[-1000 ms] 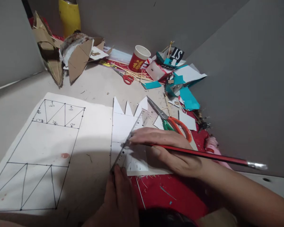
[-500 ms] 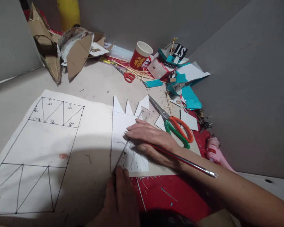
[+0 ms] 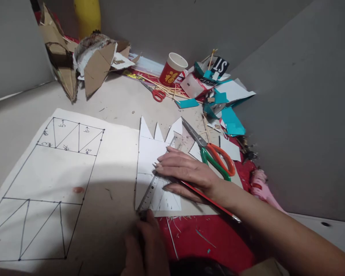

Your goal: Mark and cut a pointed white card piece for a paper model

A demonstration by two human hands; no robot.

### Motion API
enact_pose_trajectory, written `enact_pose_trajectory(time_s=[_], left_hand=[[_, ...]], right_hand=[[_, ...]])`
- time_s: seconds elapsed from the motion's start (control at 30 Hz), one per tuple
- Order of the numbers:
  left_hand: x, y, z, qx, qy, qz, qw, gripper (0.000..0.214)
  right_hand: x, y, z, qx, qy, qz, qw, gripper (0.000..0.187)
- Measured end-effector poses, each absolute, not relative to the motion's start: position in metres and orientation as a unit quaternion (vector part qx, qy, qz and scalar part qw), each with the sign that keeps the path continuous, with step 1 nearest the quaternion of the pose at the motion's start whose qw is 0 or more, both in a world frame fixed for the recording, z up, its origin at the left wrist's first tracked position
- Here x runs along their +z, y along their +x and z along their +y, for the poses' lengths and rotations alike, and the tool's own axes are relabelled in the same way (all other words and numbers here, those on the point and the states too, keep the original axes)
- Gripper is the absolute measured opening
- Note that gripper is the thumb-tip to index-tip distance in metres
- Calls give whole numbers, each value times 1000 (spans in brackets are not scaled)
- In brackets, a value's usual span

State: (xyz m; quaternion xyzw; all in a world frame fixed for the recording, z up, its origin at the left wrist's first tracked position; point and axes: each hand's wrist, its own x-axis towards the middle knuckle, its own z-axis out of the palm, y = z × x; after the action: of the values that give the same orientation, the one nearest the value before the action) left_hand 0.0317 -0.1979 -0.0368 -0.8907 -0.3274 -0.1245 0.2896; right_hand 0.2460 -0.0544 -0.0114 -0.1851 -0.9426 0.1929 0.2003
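A clear ruler (image 3: 148, 193) lies slantwise across a white card (image 3: 149, 153) whose far edge is cut into pointed teeth. My right hand (image 3: 189, 168) is closed on a red and black pencil (image 3: 212, 203), its tip by the ruler's edge. The fingers of that hand also rest over the ruler. At the ruler's near end, in shadow, my left hand (image 3: 146, 241) has its fingertips closed on it. Left of the card, a large white sheet (image 3: 46, 172) bears ruled lines, triangles and handwritten numbers. Scissors (image 3: 207, 147) with orange and green handles lie beyond my right hand.
A red paper cup (image 3: 172, 71), wooden sticks (image 3: 168, 92) and small red-handled scissors (image 3: 158, 95) stand or lie at the back. Folded cardboard pieces (image 3: 99, 73) are at the back left, teal scraps (image 3: 232, 120) at right, beside a pink glue gun (image 3: 261, 188).
The pencil's rear end has swung down and left. My left fingers have shifted slightly toward me at the ruler's near end. The whole view has moved a little.
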Motion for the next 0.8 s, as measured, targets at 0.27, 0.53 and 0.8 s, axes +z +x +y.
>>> enact_pose_trajectory(time_s=[0.27,0.53,0.8], left_hand=[[-45,35,-201,-148,-886,-337,283,51],[-44,33,-200,-143,-890,-336,273,52],[-43,34,-201,-148,-888,-338,275,48]], right_hand=[[-7,247,-50,182,-178,-946,201,42],[-8,250,-52,195,-163,-950,180,58],[-9,248,-53,183,-175,-947,197,51]])
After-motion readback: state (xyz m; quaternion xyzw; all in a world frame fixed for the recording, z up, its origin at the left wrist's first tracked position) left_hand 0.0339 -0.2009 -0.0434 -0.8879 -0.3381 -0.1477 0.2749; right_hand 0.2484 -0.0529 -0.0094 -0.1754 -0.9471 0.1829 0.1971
